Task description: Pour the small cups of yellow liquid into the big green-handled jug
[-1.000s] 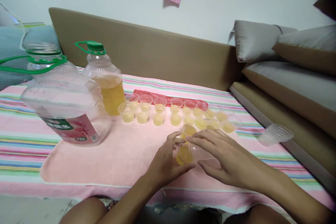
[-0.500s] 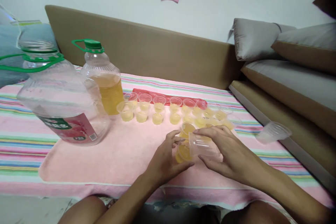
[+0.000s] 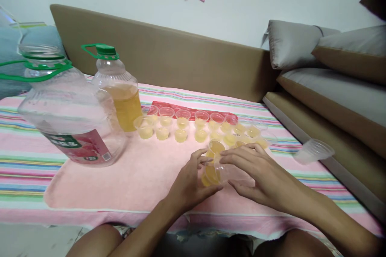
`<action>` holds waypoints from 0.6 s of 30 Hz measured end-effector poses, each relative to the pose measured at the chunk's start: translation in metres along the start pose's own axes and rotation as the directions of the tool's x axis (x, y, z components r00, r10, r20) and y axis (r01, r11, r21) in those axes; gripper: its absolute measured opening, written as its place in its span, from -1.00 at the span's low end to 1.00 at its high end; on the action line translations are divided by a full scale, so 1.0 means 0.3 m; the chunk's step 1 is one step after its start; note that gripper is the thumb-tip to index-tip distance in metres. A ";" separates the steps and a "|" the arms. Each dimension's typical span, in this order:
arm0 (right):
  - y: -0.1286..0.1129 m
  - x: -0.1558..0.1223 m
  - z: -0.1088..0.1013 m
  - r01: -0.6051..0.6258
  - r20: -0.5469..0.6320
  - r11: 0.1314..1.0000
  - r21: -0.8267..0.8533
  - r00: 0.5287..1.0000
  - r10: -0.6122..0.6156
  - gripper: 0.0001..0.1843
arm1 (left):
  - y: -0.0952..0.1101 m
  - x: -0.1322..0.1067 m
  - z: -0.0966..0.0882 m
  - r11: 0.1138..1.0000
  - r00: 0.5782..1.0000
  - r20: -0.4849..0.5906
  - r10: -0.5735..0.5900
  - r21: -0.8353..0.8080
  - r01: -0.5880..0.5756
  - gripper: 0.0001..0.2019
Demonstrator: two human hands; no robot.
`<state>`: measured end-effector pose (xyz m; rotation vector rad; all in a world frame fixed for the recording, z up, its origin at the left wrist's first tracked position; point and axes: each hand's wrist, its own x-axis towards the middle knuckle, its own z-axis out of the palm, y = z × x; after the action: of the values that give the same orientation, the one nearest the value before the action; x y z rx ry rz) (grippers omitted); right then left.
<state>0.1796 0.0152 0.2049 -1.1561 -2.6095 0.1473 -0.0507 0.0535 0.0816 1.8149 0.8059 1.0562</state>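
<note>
My left hand [image 3: 193, 180] curves its thumb and fingers around a clear plastic cup of yellow liquid [image 3: 212, 176] near the front of the pink mat. In my right hand [image 3: 256, 168] is a second clear plastic cup [image 3: 233, 172], lying on its side with its mouth turned left, against the first cup. No liquid shows in this tipped cup. Just behind them stands another cup with yellow liquid [image 3: 216, 147]. Farther back, several small cups with pale yellow contents [image 3: 181, 134] stand in rows; my right hand partly hides the ones at the right.
Left stands a large open clear jug [image 3: 69, 108]; behind it is a green-capped jug of yellow liquid [image 3: 126, 108]. A stack of empty cups [image 3: 313, 151] lies at right beside piled cushions [image 3: 331, 88]. A red plastic wrapper [image 3: 193, 113] lies behind the cups on the striped cloth [image 3: 24, 180].
The fingers of my right hand have shifted slightly left over the tipped cup, covering more of it. My left hand stays in place around its cup.
</note>
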 end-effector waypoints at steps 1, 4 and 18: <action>-0.001 0.000 0.000 0.004 0.003 1.000 0.002 1.000 -0.004 -0.51 | 0.000 0.000 0.000 1.000 1.000 0.000 0.000 0.004 0.000 -0.11; -0.001 0.000 0.001 0.002 -0.011 1.000 0.004 1.000 -0.002 -0.45 | -0.002 0.000 0.001 1.000 1.000 -0.001 0.010 0.011 -0.010 -0.12; -0.030 0.039 -0.040 -0.004 0.093 0.999 -0.048 0.996 0.008 -0.49 | -0.007 0.000 0.004 0.988 0.996 -0.033 0.088 0.127 -0.083 -0.14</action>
<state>0.1693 0.0175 0.2207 -1.2003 -2.7049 0.1449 -0.0499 0.0539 0.0794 1.9558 0.8404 1.1205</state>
